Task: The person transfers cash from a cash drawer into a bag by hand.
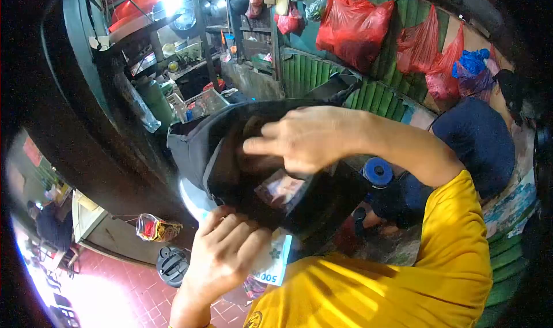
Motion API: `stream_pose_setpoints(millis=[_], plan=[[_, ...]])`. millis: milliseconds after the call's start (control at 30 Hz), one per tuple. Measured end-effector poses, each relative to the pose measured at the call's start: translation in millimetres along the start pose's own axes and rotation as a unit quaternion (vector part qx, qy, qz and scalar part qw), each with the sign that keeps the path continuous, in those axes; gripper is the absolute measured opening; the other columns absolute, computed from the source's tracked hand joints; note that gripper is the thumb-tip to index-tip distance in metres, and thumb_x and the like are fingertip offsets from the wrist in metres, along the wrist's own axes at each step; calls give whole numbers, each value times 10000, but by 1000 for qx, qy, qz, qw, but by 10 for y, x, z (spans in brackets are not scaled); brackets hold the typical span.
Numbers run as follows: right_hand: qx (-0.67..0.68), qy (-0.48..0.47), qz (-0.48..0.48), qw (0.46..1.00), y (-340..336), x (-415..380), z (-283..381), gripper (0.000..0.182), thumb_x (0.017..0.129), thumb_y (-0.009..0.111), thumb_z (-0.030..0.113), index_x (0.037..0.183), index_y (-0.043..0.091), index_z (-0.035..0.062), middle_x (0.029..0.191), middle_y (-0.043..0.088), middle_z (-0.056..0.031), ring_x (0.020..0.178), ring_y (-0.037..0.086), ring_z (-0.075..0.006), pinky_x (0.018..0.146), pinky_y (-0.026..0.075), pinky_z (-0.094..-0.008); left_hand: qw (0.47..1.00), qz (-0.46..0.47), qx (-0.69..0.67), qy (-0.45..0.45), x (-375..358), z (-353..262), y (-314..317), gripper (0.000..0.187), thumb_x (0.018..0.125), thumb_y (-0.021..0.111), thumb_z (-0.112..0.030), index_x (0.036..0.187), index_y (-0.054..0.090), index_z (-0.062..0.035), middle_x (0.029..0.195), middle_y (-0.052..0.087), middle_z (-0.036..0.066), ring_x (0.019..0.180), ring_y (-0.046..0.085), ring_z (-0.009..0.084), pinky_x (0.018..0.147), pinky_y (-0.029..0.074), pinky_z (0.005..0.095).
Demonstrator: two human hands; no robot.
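Where the black bag gapes before you, a printed item lies inside toward 5 o'clock, too blurred to identify. Your left hand, toward 7 o'clock, is clamped on the near rim; a banknote shows beside it, whether pinched too you cannot tell. Your right hand, at 2 o'clock, hovers blurred over the mouth, fingers apart. Step in hand, as judged: a reach inside. The next move calls for a steady rim. Beyond, red plastic bags hang at 1 o'clock.
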State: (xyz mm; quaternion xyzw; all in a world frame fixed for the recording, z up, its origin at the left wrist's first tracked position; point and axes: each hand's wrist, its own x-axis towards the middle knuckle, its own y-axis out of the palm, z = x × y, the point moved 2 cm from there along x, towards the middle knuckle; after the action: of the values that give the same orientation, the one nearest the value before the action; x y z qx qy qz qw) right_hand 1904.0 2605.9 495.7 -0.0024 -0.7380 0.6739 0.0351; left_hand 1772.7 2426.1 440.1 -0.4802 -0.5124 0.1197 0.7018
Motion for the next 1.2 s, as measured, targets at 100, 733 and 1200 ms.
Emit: stream_pose_setpoints(millis=[100, 733, 1200], plan=[[-76, -35, -21, 996, 56, 27, -131, 592, 800, 564, 141, 1369, 402, 159, 921, 616, -175, 804, 650, -377, 723, 545, -473, 999, -32, -3, -15, -10, 51, 25, 203, 668, 661, -112, 858, 615, -58, 819, 613, 49, 798, 610, 208, 844, 469, 380], [-15, 3, -80, 997, 114, -3, -118, 399, 835, 608, 104, 1200, 464, 178, 1212, 499, -186, 823, 640, -408, 699, 559, -427, 993, -58, -98, -12, -62, 139, 212, 210, 674, 675, -132, 876, 679, -74, 936, 634, 85, 870, 606, 232, 865, 462, 384], [-26, 6, 49, 998, 321, -144, 55, 259, 809, 553, 147, 999, 636, -8, 1543, 181, -162, 1410, 202, -391, 1041, 399, -548, 973, -73, -77, -206, 489, 491, 79, 325, 704, 669, 60, 1019, 685, -17, 1025, 658, 142, 932, 649, 288, 844, 492, 340]])
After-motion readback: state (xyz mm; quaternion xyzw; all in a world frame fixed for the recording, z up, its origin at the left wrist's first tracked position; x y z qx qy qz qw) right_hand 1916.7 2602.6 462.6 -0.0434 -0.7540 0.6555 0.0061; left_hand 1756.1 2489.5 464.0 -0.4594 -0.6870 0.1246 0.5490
